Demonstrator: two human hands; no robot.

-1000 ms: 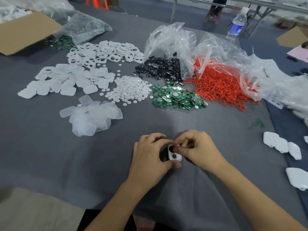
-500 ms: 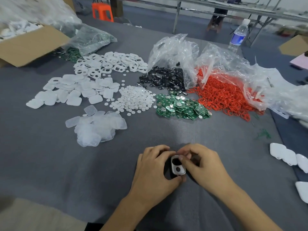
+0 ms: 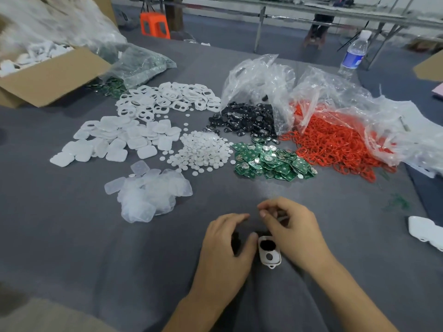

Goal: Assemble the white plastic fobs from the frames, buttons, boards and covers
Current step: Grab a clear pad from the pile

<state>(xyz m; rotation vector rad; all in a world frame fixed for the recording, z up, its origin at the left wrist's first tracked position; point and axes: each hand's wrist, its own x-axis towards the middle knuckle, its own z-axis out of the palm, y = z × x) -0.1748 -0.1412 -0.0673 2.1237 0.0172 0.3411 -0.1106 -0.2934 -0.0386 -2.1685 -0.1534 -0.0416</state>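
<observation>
Hovering low at 6 o'clock, both hands flank one frame point(image 3: 269, 251). It lies flat on the grey tabletop point(image 3: 72, 236), dark opening at its far end, round hole nearer the person.

The left hand point(image 3: 225, 250) arches palm-down at the frame's 9 o'clock, with fingers loosely curled and the thumb tip just beside the frame's edge. There's a dark patch under the palm, but part or shadow? Cannot tell, so no call on whether it holds anything.

The right hand point(image 3: 294, 231) sits at the frame's 1 o'clock, its heel against the frame. Its fingers are curled, with thumb and forefinger tips close together. Something pale shows inside the curl, too blurred to name or to say it is gripped.

Stock fans out beyond:
- Frames point(image 3: 163, 99) heaped at 11 o'clock.
- Covers point(image 3: 115, 140) spread at 10 o'clock.
- Clear pads point(image 3: 148, 195) closer in, at 9 o'clock.
- White discs point(image 3: 203, 149) piled near 12 o'clock.
- Boards point(image 3: 271, 161), green, just right of the discs.
- Buttons point(image 3: 247, 118), black, spilling from a clear bag point(image 3: 259, 80) beyond the boards.
- Red rings point(image 3: 335, 144) sprawling at 2 o'clock.
- A box point(image 3: 52, 77) at far 10 o'clock.
- A bottle point(image 3: 354, 53) upright at far 1 o'clock.
- White shells point(image 3: 424, 231) at 3 o'clock, by the tabletop's edge.
</observation>
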